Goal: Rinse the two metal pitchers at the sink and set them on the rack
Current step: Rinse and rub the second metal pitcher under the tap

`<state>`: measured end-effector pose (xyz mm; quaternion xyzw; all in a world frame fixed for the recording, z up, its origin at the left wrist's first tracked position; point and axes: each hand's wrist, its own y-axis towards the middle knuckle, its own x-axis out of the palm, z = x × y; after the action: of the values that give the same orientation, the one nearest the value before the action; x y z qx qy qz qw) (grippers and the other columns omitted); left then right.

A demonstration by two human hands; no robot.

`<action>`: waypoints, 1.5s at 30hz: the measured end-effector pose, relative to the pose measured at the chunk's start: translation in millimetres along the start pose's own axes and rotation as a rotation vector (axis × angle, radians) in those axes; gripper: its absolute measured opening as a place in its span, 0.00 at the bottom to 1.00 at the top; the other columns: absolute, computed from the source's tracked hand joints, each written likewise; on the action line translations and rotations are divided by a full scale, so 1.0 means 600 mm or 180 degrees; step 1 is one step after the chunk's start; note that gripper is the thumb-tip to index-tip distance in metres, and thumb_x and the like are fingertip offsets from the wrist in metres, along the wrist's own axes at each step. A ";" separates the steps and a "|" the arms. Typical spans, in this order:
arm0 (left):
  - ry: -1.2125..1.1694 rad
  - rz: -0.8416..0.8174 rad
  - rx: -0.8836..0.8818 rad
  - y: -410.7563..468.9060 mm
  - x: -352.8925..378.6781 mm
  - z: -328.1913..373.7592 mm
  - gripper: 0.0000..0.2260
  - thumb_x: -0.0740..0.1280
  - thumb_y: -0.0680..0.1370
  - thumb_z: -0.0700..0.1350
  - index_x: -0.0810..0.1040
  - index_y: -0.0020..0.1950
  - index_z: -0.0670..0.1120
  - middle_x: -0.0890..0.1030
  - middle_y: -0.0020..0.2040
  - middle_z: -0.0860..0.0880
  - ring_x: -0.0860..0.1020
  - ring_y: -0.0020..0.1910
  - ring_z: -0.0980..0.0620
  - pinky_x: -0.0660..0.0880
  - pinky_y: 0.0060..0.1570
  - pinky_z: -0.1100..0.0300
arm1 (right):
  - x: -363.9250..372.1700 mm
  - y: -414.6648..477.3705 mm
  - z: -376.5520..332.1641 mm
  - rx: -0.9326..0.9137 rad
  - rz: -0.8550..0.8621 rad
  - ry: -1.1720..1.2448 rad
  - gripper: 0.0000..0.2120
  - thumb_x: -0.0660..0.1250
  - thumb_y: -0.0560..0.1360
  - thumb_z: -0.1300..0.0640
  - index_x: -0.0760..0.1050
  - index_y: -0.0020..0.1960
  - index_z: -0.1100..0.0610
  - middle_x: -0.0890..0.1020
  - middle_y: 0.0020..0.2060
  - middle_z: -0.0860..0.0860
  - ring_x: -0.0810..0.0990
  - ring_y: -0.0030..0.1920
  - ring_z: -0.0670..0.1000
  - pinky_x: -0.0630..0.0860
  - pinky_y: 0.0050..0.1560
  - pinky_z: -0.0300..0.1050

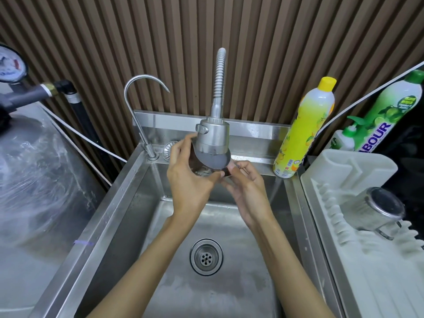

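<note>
My left fingers (181, 146) and right fingers (244, 171) both curled round pitcher (213, 162) under sprayer (213, 136); other pitcher (376, 210) on rack (367, 283).

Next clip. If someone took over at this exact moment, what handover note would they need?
Left hand: grips the held pitcher right under the sprayer head, above the sink.
Right hand: holds the same pitcher at its near edge.
Other pitcher: lies tilted on the white rack, right of the sink.
Done: one pitcher racked.
Left: finish rinsing the held pitcher and set it on the rack. Whether water is running cannot be told.
</note>
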<state>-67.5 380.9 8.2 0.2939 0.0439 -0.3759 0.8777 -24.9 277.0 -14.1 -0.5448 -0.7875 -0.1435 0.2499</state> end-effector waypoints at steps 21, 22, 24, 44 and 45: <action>-0.0289 -0.2223 -0.2113 -0.012 0.023 -0.087 0.14 0.74 0.70 0.41 0.75 0.52 0.49 0.75 0.37 0.55 0.75 0.39 0.55 0.69 0.37 0.66 | -0.019 0.026 0.015 -0.1219 0.0516 -0.4422 0.05 0.65 0.72 0.64 0.74 0.48 0.60 0.82 0.45 0.56 0.78 0.47 0.59 0.71 0.44 0.49; -0.0262 -0.2232 -0.2145 -0.011 0.029 -0.095 0.14 0.74 0.70 0.40 0.74 0.52 0.49 0.75 0.38 0.55 0.75 0.39 0.55 0.69 0.37 0.66 | -0.023 0.030 0.020 -0.1320 0.0412 -0.4523 0.06 0.64 0.71 0.66 0.74 0.47 0.61 0.81 0.45 0.57 0.77 0.46 0.59 0.72 0.43 0.50; -0.0257 -0.2222 -0.2232 -0.011 0.040 -0.108 0.14 0.73 0.71 0.40 0.73 0.53 0.49 0.75 0.41 0.52 0.74 0.42 0.54 0.68 0.38 0.67 | -0.027 0.032 0.028 -0.1422 0.0243 -0.4667 0.06 0.62 0.70 0.68 0.72 0.46 0.62 0.78 0.44 0.57 0.75 0.45 0.59 0.74 0.41 0.52; -0.0632 -0.2352 -0.2519 -0.029 0.065 -0.149 0.28 0.74 0.68 0.37 0.71 0.66 0.45 0.77 0.60 0.47 0.74 0.55 0.50 0.70 0.51 0.59 | -0.045 0.042 0.040 -0.1829 0.0467 -0.4013 0.06 0.66 0.68 0.70 0.74 0.40 0.61 0.79 0.46 0.56 0.77 0.53 0.54 0.73 0.50 0.42; -0.0770 -0.2290 -0.2481 -0.033 0.061 -0.146 0.30 0.75 0.67 0.38 0.69 0.68 0.46 0.76 0.61 0.49 0.74 0.58 0.51 0.71 0.54 0.58 | -0.049 0.042 0.033 -0.1461 0.0744 -0.3508 0.08 0.68 0.68 0.68 0.74 0.39 0.57 0.81 0.45 0.53 0.78 0.48 0.52 0.74 0.50 0.45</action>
<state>-42.1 395.1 -84.3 -0.1323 0.1765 -0.6395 0.7364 2.2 272.9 -48.0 -0.6617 -0.6849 0.0219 -0.3043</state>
